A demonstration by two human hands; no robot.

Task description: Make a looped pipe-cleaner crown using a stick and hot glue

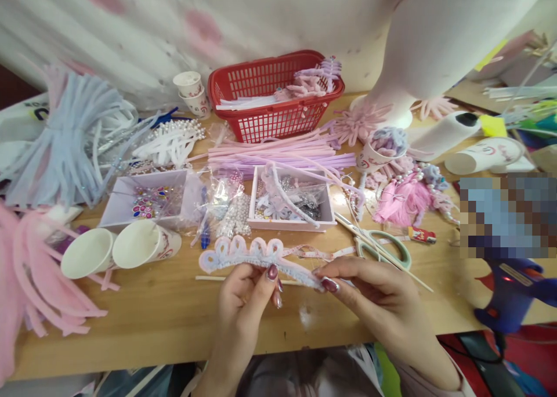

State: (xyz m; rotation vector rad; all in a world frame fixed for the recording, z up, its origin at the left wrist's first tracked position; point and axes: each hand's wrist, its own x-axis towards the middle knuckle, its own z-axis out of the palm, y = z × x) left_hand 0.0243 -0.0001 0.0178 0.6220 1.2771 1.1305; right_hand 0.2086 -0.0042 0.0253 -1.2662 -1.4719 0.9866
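Both hands hold a curved pink and pale-blue pipe-cleaner strip (pixel 287 263) above the front of the table, with several small loops along its left upper edge. My left hand (pixel 243 307) pinches it near the middle between thumb and fingers. At its right end, the thumb and forefinger of my right hand (pixel 383 298) are closed on the tip. Behind the strip lies a printed measuring tape (pixel 308 251). A thin wooden stick (pixel 206 278) lies on the table, partly hidden by my left hand. Scissors with pale green handles (pixel 389 247) rest beyond my right hand.
A blue glue gun (pixel 505 295) with a lit red light stands at the right edge. Two white boxes (pixel 289 226) of beads, paper cups (pixel 89 252) and a red basket (pixel 278 115) stand farther back. Pipe-cleaner bundles (pixel 56 141) crowd the left. A lighter (pixel 422 235) lies near the scissors.
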